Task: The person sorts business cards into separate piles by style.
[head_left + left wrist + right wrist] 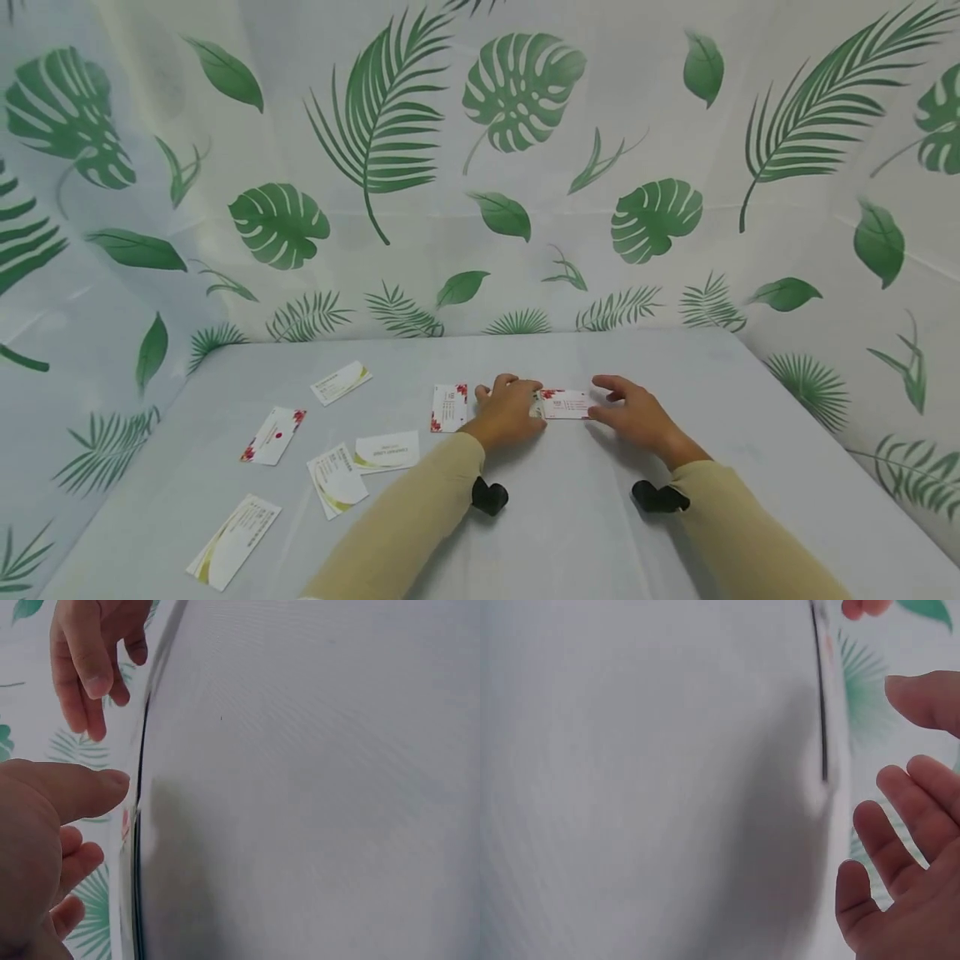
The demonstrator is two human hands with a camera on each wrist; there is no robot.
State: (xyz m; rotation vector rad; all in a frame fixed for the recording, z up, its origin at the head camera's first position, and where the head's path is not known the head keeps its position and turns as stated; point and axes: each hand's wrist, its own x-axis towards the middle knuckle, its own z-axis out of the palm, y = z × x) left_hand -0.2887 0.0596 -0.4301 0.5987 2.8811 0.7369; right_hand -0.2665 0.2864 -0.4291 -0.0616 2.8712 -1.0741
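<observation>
A white business card with red flowers (566, 405) lies flat on the table between the two hands. My left hand (508, 414) hovers over its left end, fingers spread and relaxed, partly hiding a card with green print (536, 407) beneath. Just left of that hand lies another red-flowered card (448, 408), turned upright. On the other side, my right hand (637, 417) has its thumb right at the card's right end and its fingers loosely extended. The right wrist view shows these fingers (885, 844) apart, with nothing gripped. From the left wrist, the cards appear edge-on as a thin strip.
Several cards are scattered on the table's left: a red-flowered card (273, 436), and white ones with yellow-green curves, such as the back card (342, 383), the middle card (387, 451) and the front card (234, 542). A leaf-patterned curtain (555, 225) surrounds the white table (570, 533).
</observation>
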